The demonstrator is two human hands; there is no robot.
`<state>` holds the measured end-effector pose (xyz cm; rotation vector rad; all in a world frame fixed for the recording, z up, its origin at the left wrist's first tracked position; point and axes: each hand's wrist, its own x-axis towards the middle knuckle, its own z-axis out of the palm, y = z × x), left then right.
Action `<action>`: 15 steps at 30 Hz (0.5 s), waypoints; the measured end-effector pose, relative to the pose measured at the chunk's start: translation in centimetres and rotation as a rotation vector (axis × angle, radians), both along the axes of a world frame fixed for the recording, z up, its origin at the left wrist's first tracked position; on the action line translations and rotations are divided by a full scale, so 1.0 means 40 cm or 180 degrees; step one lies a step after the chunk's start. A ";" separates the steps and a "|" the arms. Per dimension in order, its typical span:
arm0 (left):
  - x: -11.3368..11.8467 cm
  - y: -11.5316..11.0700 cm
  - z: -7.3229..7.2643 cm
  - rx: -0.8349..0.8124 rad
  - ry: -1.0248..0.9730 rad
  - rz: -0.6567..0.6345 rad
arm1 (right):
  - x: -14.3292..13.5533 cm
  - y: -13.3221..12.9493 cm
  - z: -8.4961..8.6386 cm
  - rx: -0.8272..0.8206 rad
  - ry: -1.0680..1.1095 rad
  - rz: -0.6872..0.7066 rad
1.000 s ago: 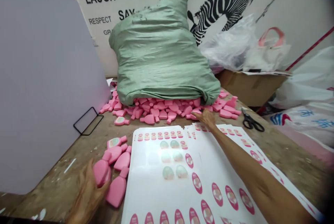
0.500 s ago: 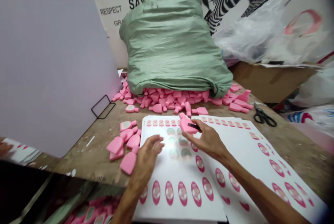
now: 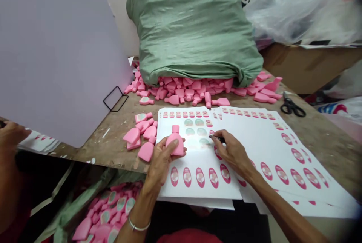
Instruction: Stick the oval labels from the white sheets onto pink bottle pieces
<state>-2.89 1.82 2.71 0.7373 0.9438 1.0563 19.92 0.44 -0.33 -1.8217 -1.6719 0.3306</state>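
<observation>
A pink bottle [image 3: 174, 141] stands upright in my left hand [image 3: 162, 160], thumb across its front and fingers behind it. My right hand [image 3: 230, 150] pinches a thin dark tool [image 3: 217, 138], its kind hard to make out, with the tip just above the sticker sheet [image 3: 195, 194]. Green oval stickers [image 3: 201, 131] sit mid-sheet, and pink oval stickers [image 3: 200, 177] run along its lower part. Left of the sheet lies a small group of pink bottles [image 3: 147, 150], one of them bearing a green label.
Behind, a green sack [image 3: 195, 28] rests over a heap of pink bottles [image 3: 195, 88]. Scissors [image 3: 292, 106] lie at right beyond more sticker sheets [image 3: 254, 141]. A pale panel [image 3: 56, 54] stands at left, near another person's hand [image 3: 13, 133]. Labelled bottles [image 3: 113, 209] fill a sack below.
The pink bottle has passed from my right hand to my left, which has closed on it. My right hand keeps the dark tool, now lower over the sheet. The view has tilted down.
</observation>
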 end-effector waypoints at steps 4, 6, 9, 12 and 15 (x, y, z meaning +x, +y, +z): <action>0.074 -0.016 -0.012 -0.0015 0.0129 -0.0178 | 0.003 0.013 -0.023 0.0434 -0.0815 0.0302; 0.107 -0.018 -0.020 0.0103 0.0340 -0.0276 | 0.005 0.017 -0.027 0.0470 -0.1037 0.0384; 0.137 -0.013 -0.033 0.0230 0.0645 -0.0430 | 0.007 0.019 -0.031 0.0476 -0.1304 0.0359; 0.152 -0.007 -0.047 0.0264 0.0643 -0.0546 | 0.009 0.019 -0.036 0.0472 -0.1369 0.0332; 0.160 -0.004 -0.059 0.0248 0.0632 -0.0534 | 0.014 0.021 -0.040 0.0459 -0.1237 0.0386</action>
